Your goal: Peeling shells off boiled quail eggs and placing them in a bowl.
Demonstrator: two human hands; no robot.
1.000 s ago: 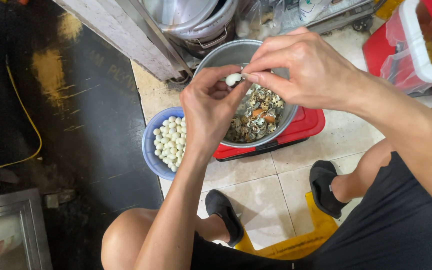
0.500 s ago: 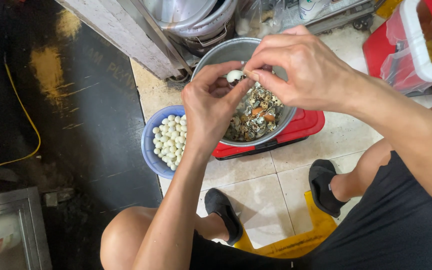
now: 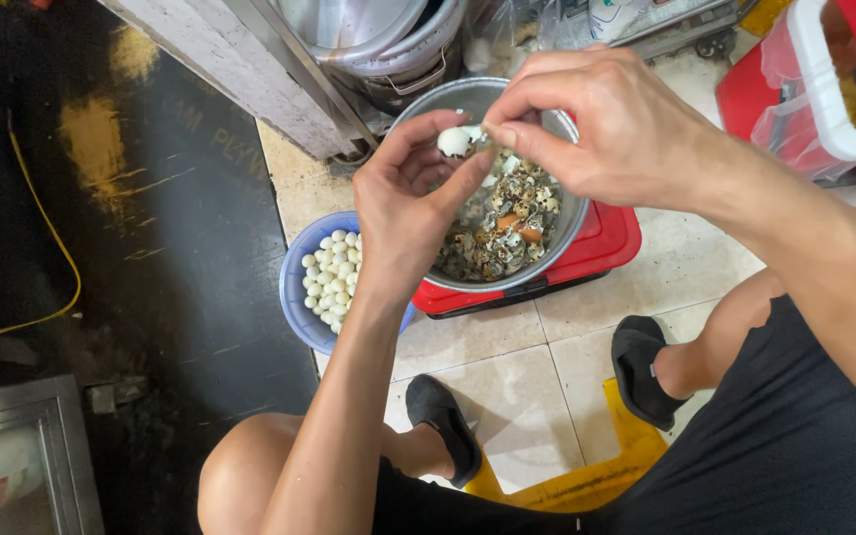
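— Holding what, exactly?

— A small white egg [image 3: 454, 142], pinched in the fingertips of the left hand [image 3: 410, 203]. The right hand [image 3: 601, 124] meets it from the other side, thumb and forefinger closed on the egg's edge, so both hands are together.

— And below them?

— A metal bowl [image 3: 567, 213] of speckled shell bits sits right under the hands, on a red lid [image 3: 606, 248]. Just left of the left wrist, a blue bowl [image 3: 294, 287] holds peeled white eggs [image 3: 331, 277].
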